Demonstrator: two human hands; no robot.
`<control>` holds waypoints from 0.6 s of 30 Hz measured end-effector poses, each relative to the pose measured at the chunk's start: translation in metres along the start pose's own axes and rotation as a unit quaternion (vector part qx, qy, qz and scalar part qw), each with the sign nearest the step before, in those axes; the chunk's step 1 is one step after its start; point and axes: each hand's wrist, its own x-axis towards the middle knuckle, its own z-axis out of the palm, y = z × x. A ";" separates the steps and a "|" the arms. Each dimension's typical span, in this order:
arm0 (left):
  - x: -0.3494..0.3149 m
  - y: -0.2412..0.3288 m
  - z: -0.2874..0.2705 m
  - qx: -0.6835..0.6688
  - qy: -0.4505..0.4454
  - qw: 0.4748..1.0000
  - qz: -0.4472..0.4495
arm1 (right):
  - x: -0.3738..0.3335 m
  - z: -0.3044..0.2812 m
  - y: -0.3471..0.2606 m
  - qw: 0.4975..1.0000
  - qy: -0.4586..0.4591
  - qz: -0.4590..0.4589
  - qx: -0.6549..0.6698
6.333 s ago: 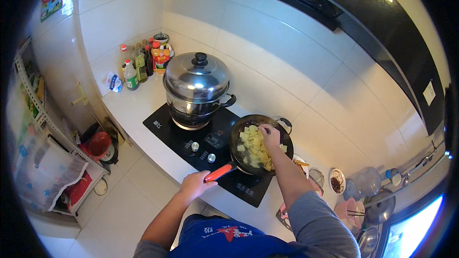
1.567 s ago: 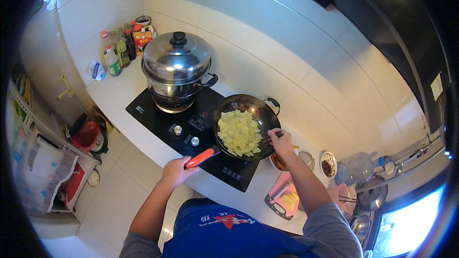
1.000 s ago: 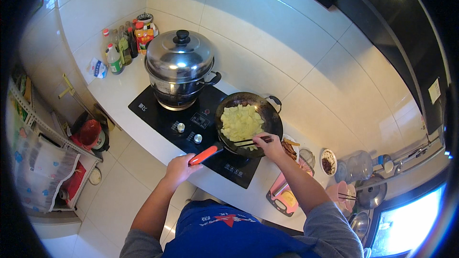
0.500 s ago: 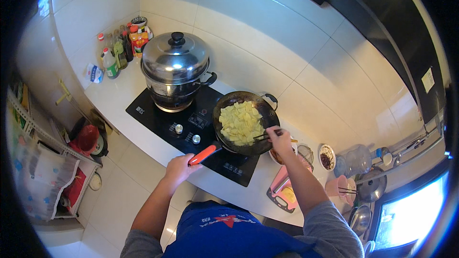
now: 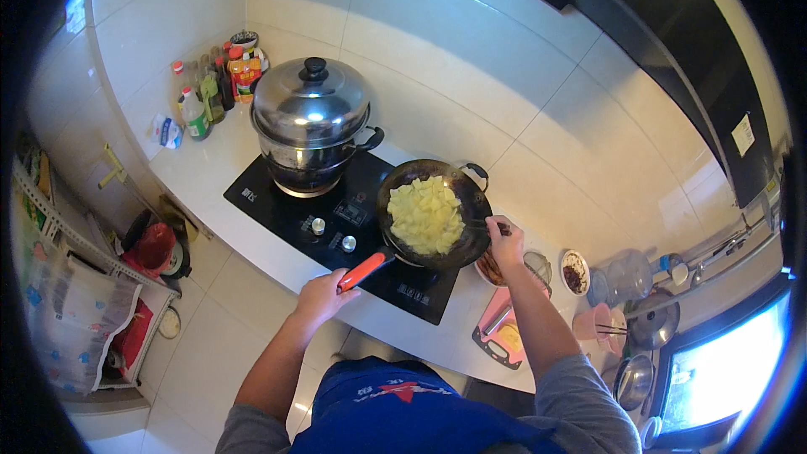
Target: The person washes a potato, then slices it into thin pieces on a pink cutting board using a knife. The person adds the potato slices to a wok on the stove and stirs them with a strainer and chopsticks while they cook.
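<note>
My left hand [image 5: 321,296] is wrapped round the red handle [image 5: 365,271] of a dark wok [image 5: 472,240] on the right side of the cooktop. Pale yellow slices, which look like potato [image 5: 426,214], are heaped in the wok. At the wok's right rim, my right hand [image 5: 507,245] grips dark chopsticks [image 5: 476,224], with their tips reaching in toward the slices.
A lidded steel steamer pot [image 5: 311,126] stands left on the black cooktop [image 5: 294,210]. Bottles [image 5: 195,113] crowd the far left corner. Right of the wok are a pink cutting board [image 5: 492,311] with a knife, a bowl of dark pieces [image 5: 575,272] and a pink cup [image 5: 591,326].
My right hand has moved a little to the right with the chopsticks, away from the middle of the wok. The slices have shifted slightly. My left hand keeps its hold on the handle.
</note>
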 end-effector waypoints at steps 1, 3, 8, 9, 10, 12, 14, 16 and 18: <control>-0.001 -0.005 0.004 -0.026 0.019 0.999 0.012 | 0.000 -0.005 0.002 0.999 -0.028 0.019 -0.027; 0.004 -0.018 0.012 -0.114 0.060 0.992 0.007 | -0.011 -0.014 0.005 0.999 0.016 0.025 0.038; 0.043 -0.075 0.017 -0.090 0.117 0.988 -0.047 | -0.043 -0.037 -0.012 0.992 0.071 0.041 0.095; 0.056 -0.081 0.019 -0.039 0.115 0.992 -0.031 | -0.051 -0.040 -0.013 0.979 0.091 0.071 0.170; 0.064 -0.061 0.005 -0.063 0.061 0.995 -0.054 | -0.061 -0.047 -0.020 0.958 0.113 0.099 0.243; 0.092 -0.073 0.017 0.025 0.023 0.999 0.035 | -0.077 -0.058 -0.016 0.925 0.156 0.111 0.328; 0.117 -0.076 0.025 0.049 -0.033 0.997 0.050 | -0.091 -0.074 -0.018 0.912 0.173 0.155 0.339; 0.136 -0.076 0.033 0.096 -0.101 0.988 0.066 | -0.103 -0.089 -0.018 0.894 0.220 0.132 0.366; 0.150 -0.081 0.042 0.155 -0.146 0.973 0.084 | -0.117 -0.111 -0.011 0.880 0.253 0.134 0.378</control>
